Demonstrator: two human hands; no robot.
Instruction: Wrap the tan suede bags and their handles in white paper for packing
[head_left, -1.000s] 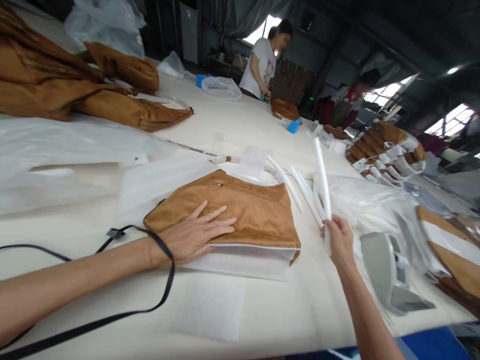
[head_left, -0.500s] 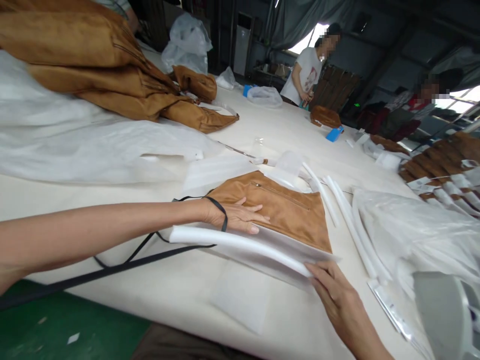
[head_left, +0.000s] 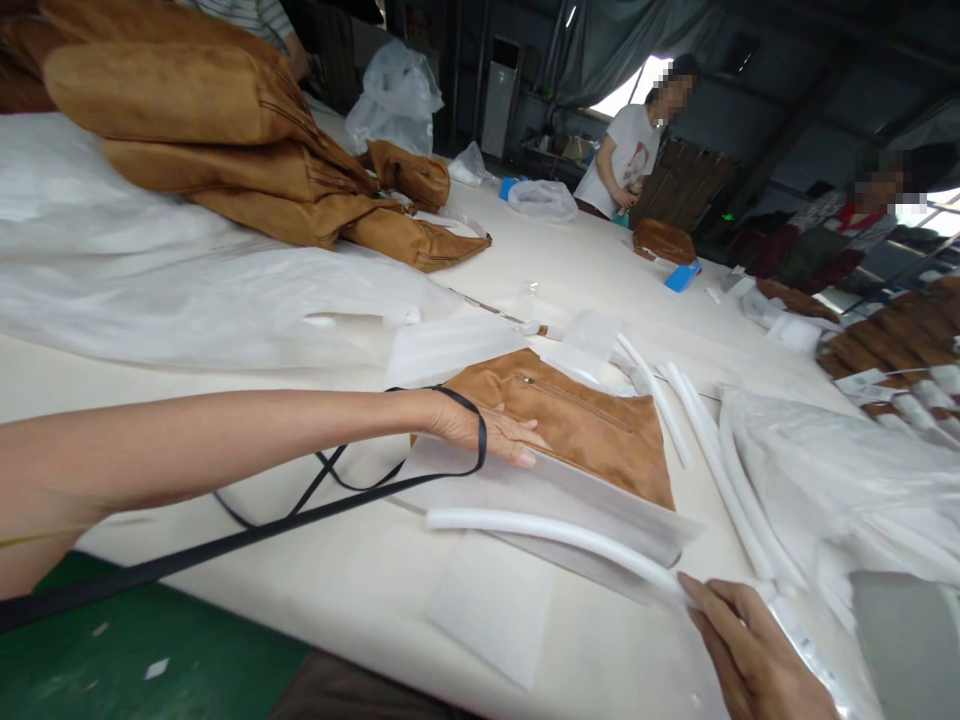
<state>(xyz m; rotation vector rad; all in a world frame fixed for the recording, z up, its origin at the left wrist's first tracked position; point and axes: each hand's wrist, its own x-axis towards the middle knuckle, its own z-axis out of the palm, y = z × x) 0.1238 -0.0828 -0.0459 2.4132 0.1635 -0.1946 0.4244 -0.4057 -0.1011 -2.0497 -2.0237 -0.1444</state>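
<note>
We see the left hand (head_left: pixel 496 430) flat on the bag (head_left: pixel 592 420), fingers apart; at its five o'clock, the right hand (head_left: pixel 754 645) clamps thumb and fingers on a rod (head_left: pixel 562 526), perhaps touching the sheet (head_left: pixel 585 492).

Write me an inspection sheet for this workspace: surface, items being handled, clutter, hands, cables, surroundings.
Surface: pale table, its near edge above a green floor.
Items handled: brown bag, zipper facing up; white rod on the bag's near side.
Clutter: loose white rods, clear plastic, piled brown bags, blue item.
Hands: left hand lies on the brown bag; right hand pinches one end of the white rod.
Cables: nothing seen for certain; a black strap loops by the left wrist.
Surroundings: person in a white shirt beyond the table; another at right; striped sleeve upper left.
</note>
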